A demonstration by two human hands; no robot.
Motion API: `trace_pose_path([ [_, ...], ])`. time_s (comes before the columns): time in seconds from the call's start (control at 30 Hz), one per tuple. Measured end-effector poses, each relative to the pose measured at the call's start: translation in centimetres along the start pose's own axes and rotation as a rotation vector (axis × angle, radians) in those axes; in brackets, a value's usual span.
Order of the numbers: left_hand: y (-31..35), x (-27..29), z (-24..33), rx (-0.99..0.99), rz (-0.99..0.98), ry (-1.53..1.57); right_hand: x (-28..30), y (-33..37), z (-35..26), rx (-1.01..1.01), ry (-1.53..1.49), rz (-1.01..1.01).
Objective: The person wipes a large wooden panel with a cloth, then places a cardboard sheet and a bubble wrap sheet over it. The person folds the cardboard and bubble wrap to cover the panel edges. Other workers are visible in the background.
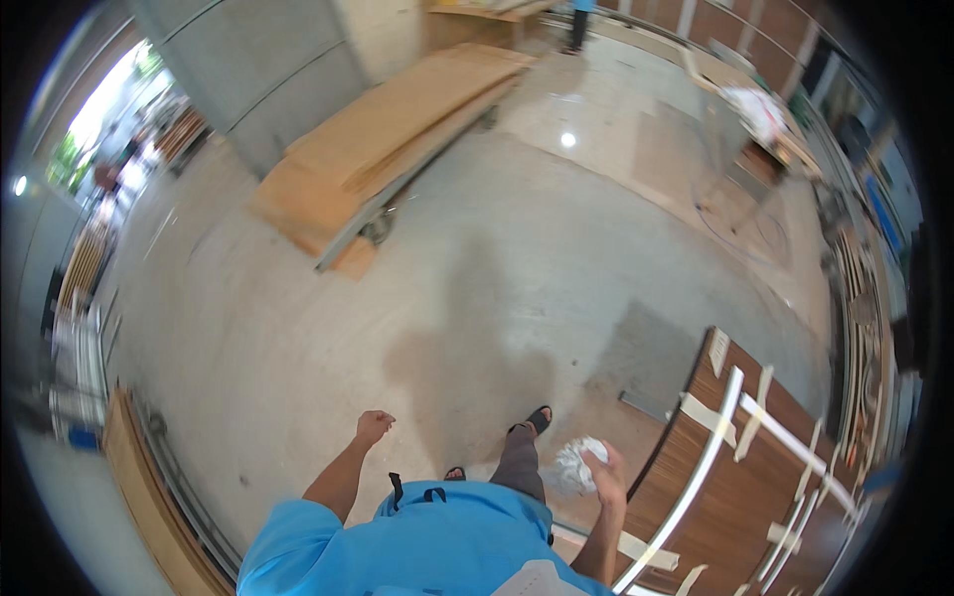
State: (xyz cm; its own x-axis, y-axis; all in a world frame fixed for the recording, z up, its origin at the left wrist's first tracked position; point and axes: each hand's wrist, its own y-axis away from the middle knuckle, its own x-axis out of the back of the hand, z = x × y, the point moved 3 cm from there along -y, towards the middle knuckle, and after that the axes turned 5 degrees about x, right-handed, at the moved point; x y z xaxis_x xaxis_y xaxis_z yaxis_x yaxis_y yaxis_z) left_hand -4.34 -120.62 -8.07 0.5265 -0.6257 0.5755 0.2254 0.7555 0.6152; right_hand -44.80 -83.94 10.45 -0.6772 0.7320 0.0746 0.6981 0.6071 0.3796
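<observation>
My right hand (613, 474) is closed round a crumpled white wad (576, 465), which could be cloth or thin plastic. It is held beside the edge of a dark brown wood-grain panel (646, 507) at the lower right. White strips (702, 477) and pieces of pale tape (753, 415) lie across that panel. Out over the floor, my left hand (375, 427) hangs with its fingers curled in, and nothing shows in it. No object is near that hand.
A low wheeled cart (343, 243) carries brown sheets (397, 119) ahead. Boards (149, 497) stand along the left edge. A work table (760, 164) with a hose near it is at the far right. Another person (576, 30) stands far off near the top.
</observation>
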Motion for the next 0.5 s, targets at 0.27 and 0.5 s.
trace_pose_path([
  [0.27, -7.4, -4.7, 21.2, -0.211, -0.113, 0.009, 1.5, -10.1, -6.5, 0.172, 0.029, -0.067],
  [0.5, -15.1, -10.3, 33.9, -0.244, -0.37, -0.104, 5.9, -13.5, -8.3, 0.243, 0.189, 0.172],
])
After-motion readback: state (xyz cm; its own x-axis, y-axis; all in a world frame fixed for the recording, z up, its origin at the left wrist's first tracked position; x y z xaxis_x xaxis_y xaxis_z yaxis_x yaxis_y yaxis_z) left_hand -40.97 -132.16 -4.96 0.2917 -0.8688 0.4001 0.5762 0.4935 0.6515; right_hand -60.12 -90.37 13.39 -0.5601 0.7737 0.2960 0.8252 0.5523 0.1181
